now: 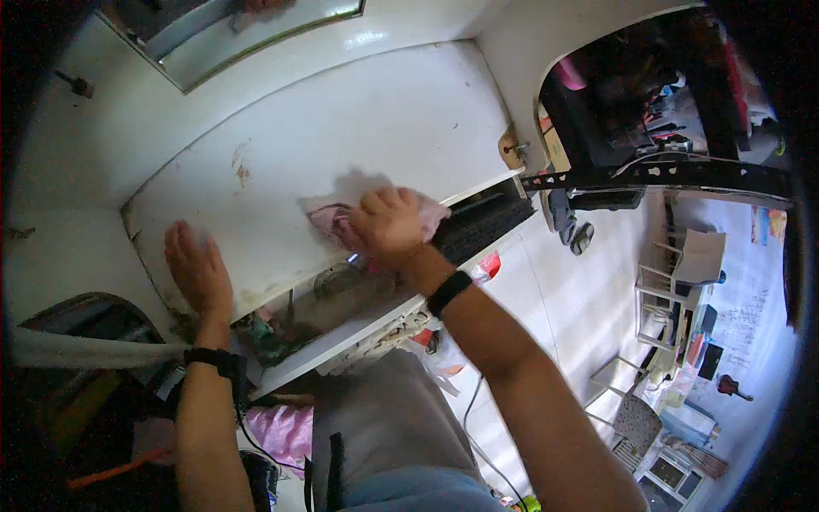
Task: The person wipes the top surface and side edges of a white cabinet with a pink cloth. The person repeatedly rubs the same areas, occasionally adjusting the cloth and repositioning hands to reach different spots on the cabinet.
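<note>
My right hand point(388, 224) presses a crumpled pink cloth point(328, 219) flat against the white desk top point(341, 128), near its front edge. Fingers are curled over the cloth, and part of it sticks out to the left of the hand. My left hand point(198, 271) rests palm down with fingers spread on the same surface, at its front left corner, holding nothing. Both wrists wear dark bands. A brown stain point(242, 173) marks the desk top further back.
Under the desk top a pulled-out shelf point(341, 337) holds clutter and a black keyboard point(478, 229). A mirror point(230, 34) leans on the wall behind. To the right lie a tiled floor point(589, 299), a black perforated bar point(657, 175), chairs and racks.
</note>
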### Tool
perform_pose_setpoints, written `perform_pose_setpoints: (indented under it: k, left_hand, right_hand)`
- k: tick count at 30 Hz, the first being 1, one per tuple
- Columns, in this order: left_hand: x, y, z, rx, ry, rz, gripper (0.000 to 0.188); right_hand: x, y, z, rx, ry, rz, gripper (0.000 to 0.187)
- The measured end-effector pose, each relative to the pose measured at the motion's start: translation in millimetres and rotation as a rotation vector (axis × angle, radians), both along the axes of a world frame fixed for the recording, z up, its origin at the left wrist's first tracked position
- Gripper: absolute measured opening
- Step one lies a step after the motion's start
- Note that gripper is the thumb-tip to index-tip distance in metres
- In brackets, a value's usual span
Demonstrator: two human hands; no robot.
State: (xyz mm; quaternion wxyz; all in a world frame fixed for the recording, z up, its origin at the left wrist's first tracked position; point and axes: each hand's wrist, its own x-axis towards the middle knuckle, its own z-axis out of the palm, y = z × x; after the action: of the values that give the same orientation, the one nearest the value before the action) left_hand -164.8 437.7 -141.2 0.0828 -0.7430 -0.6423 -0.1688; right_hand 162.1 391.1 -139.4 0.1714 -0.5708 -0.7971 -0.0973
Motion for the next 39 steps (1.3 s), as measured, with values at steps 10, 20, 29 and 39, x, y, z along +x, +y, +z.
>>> perform_pose_setpoints:
  k: [10, 20, 29, 39]
  left_hand:
    - [3.1, -1.7, 3.3, -0.028, -0.038, 0.02, 0.049]
    - [2.4, -0.7, 3.4, -0.035, -0.041, 0.016, 0.052]
    - [3.2, -3.5, 1.4, -0.076, -0.063, 0.039, 0.054]
    - [3.3, -4.3, 4.4, -0.102, -0.14, 0.035, 0.056]
  right_hand:
    - [61.1, 36.4, 17.0, -0.339, -0.112, -0.74, 0.028]
    - [-3.6, 32.4, 31.1, -0.334, 0.072, 0.03, 0.015]
    - [-16.1, 135.8, 19.2, -0.171, 0.056, -0.871, 0.013]
    - [-133.5, 99.6, 16.8, 0.197, 0.272, 0.458, 0.017]
